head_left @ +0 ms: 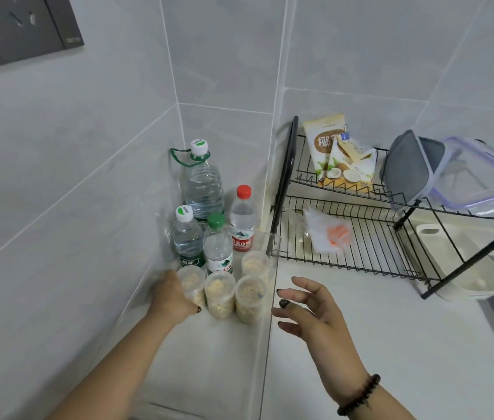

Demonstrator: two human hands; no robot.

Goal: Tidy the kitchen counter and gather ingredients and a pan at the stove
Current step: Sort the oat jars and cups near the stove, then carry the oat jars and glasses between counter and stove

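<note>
- The left hand [170, 294] is gripping the leftmost lidded jar [192, 284], curled round it, in the far left corner of the counter [361, 328], tight against the tiled wall [57, 177].
- The right hand [309, 307] is hovering near the clear bin's wall [270, 298], fingers spread wide, holding nothing.
- Open counter is lying to the right of that hand, running up to the black dish rack [361, 237].
- Four jars of yellowish crumbs are standing together; behind them four water bottles [203, 183] are crowding the corner.
- Two snack bags [335, 153] are leaning on the rack's upper tier.
</note>
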